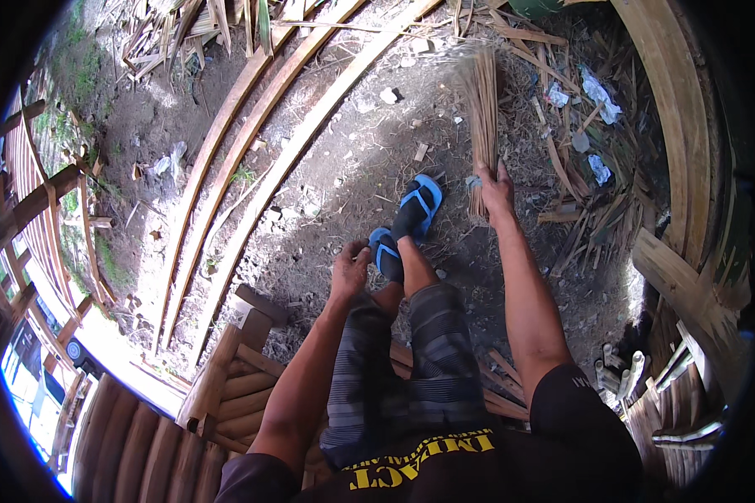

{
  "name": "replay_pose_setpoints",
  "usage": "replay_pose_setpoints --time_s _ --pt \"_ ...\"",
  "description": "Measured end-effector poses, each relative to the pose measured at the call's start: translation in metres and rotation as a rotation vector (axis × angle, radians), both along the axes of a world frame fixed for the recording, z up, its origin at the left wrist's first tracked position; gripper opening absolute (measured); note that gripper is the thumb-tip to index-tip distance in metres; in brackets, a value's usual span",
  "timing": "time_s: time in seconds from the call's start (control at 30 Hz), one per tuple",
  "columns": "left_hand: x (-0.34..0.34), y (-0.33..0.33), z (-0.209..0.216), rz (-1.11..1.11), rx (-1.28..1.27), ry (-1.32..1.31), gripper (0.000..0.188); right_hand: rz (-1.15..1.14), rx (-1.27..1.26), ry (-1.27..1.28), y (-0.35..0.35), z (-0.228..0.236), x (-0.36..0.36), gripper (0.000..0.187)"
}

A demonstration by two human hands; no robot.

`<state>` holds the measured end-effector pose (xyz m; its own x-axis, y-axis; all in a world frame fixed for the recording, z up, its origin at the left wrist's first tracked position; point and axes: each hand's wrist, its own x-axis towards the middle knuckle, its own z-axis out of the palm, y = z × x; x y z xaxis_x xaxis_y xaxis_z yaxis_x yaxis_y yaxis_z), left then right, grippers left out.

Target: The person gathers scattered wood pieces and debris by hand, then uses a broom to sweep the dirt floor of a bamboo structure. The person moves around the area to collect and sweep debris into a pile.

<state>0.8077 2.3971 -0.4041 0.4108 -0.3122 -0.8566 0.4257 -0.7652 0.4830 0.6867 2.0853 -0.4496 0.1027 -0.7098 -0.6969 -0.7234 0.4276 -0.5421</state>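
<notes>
My right hand (496, 189) is wrapped round the bound end of a stick broom (483, 109), a long bundle of thin brown sticks. The broom points away from me, and its far tips blur over the dirt. Something pale blue-grey shows at the binding beside my fingers. My left hand (350, 270) hangs in front of my left knee, its fingers loosely curled together with nothing visible in them. Between the hands are my feet in dark socks and blue flip-flops (424, 201).
Long bent wooden strips (264, 197) lie on the dirt ground to the left. Dry leaf litter and crumpled wrappers (600, 96) are scattered at the right. I sit on a bamboo bench (242, 394). A slatted wooden structure (38, 201) stands at the far left.
</notes>
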Motion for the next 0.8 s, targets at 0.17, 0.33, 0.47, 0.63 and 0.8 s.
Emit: replay_pose_setpoints --time_s 0.17,0.33,0.47,0.63,0.8 --pt "0.013 -0.033 0.014 -0.105 -0.069 -0.005 0.035 0.021 0.206 -0.087 0.077 0.025 -0.004 0.065" --pt "0.043 -0.046 0.008 -0.179 -0.125 0.012 0.036 0.118 0.375 0.073 0.099 0.026 -0.037 0.068" --pt "0.066 -0.034 -0.002 -0.291 -0.056 -0.048 0.033 -0.212 0.229 0.131 0.107 0.059 -0.059 0.069" --pt "0.092 0.023 0.009 -0.507 0.167 -0.213 0.025 0.377 0.272 -0.032 0.181 0.069 0.014 0.067" --pt "0.132 0.111 0.021 -0.292 0.375 -0.474 0.025 1.157 0.789 -0.077 0.275 -0.003 0.137 0.070"
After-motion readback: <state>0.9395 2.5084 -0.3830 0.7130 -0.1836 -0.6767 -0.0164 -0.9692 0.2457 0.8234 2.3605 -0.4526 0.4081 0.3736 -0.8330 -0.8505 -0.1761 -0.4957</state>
